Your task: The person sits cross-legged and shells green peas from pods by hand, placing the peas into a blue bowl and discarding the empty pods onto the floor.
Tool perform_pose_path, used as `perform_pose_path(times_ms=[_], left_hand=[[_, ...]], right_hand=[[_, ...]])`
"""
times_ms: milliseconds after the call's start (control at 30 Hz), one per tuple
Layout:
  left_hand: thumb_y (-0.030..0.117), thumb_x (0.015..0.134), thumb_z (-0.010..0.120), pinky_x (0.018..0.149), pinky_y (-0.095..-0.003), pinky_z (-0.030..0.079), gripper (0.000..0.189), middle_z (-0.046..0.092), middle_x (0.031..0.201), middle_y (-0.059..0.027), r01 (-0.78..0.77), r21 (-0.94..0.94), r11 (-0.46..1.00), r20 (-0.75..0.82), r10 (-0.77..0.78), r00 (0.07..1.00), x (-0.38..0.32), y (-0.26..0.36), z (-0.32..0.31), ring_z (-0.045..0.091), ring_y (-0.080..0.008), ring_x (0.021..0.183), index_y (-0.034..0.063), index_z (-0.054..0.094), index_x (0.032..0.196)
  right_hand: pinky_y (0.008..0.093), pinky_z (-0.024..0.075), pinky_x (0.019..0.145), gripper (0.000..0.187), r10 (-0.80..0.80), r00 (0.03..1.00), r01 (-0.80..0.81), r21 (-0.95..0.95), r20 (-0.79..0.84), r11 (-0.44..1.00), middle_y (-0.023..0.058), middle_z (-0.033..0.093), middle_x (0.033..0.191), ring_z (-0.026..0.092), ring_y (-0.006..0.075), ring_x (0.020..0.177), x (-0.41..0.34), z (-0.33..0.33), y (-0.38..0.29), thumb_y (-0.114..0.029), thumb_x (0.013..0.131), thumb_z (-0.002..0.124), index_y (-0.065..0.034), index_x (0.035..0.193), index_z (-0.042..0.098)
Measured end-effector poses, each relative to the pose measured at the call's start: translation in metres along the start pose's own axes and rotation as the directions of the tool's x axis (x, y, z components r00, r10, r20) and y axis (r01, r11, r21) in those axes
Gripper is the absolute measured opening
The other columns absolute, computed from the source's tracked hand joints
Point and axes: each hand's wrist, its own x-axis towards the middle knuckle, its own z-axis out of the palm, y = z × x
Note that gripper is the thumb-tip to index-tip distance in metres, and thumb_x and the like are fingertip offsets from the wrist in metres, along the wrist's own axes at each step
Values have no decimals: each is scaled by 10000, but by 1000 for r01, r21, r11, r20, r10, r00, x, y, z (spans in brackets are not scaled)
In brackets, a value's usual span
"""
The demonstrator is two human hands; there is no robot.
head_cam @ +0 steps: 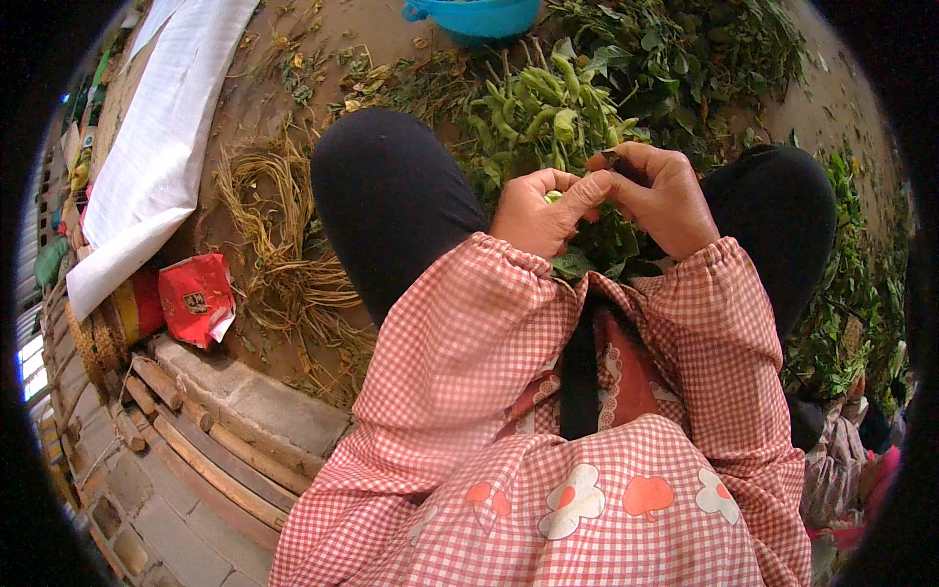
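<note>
Between my knees, my left hand [539,209] is closed around a green bean pod [554,196], mostly hidden by the fingers. My right hand [669,198] meets it, thumb against the left fingertips. A small dark flat piece [625,169] sits in the curl of my right fingers; what it is cannot be told. Just beyond the hands lies a heap of plump green bean pods [539,110], seemingly soybeans on their stalks. Green leaves [576,265] show below the hands.
A blue plastic basin [480,20] stands at the top. Leafy cut plants [682,55] lie beyond the pods, with more greenery [855,286] at right. To the left are dry straw-like stems [271,213], a red packet [196,299], a white sheet [158,139] and wooden poles [220,458].
</note>
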Motion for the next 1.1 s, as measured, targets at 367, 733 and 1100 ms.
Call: perform_pose_path(times_ms=[367, 733, 1100], left_hand=[[262, 823, 592, 388, -154, 277, 207, 585, 687, 0, -89, -44, 995, 50, 92, 995, 1, -3, 1, 388, -6, 457, 67, 589, 895], [230, 820, 526, 394, -202, 338, 182, 516, 651, -28, 115, -380, 918, 24, -114, 993, 7, -2, -7, 428, -77, 490, 50, 546, 837], [263, 850, 516, 332, -202, 239, 138, 440, 562, 29, 226, -396, 890, 14, -241, 971, 4, 6, -5, 386, -70, 422, 129, 488, 864]], right_hand=[[175, 305, 373, 204, 294, 943, -310, 85, 157, 947, -18, 509, 556, 421, 33, 445, 5, -14, -9, -211, 789, 598, -18, 726, 613], [235, 340, 435, 272, 11, 979, -12, -1, -205, 1000, 20, 522, 564, 429, 68, 481, 12, -1, 8, -214, 836, 523, 19, 706, 573], [266, 420, 486, 170, -108, 979, 76, -179, -174, 981, 90, 565, 583, 524, 126, 506, -2, 18, -1, -127, 788, 570, 23, 863, 598]])
